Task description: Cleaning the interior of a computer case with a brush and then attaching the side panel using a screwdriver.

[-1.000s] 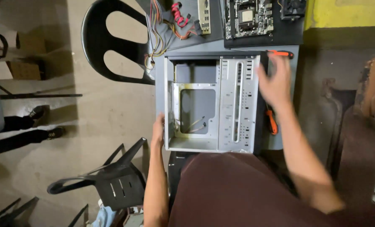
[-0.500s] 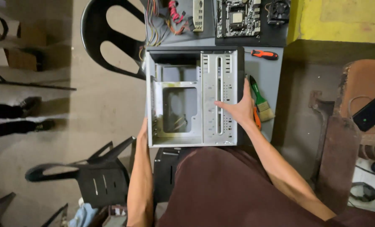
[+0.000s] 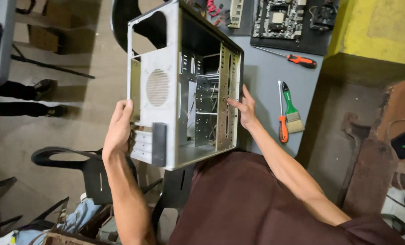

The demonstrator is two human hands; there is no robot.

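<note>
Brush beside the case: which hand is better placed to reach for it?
Probably the right hand. It grips the computer case on the side facing the green-handled brush, which lies close by on the grey table. The left hand holds the far side.

Both forearms outstretched, left hand [image 3: 119, 129] and right hand [image 3: 245, 110] apart, fingers spread, gripping.

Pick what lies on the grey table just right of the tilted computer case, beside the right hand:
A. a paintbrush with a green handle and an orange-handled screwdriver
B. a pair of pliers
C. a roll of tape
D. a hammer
A: a green-handled paintbrush and an orange-handled screwdriver lie side by side on the grey table, right of the right hand that grips the computer case.
</note>
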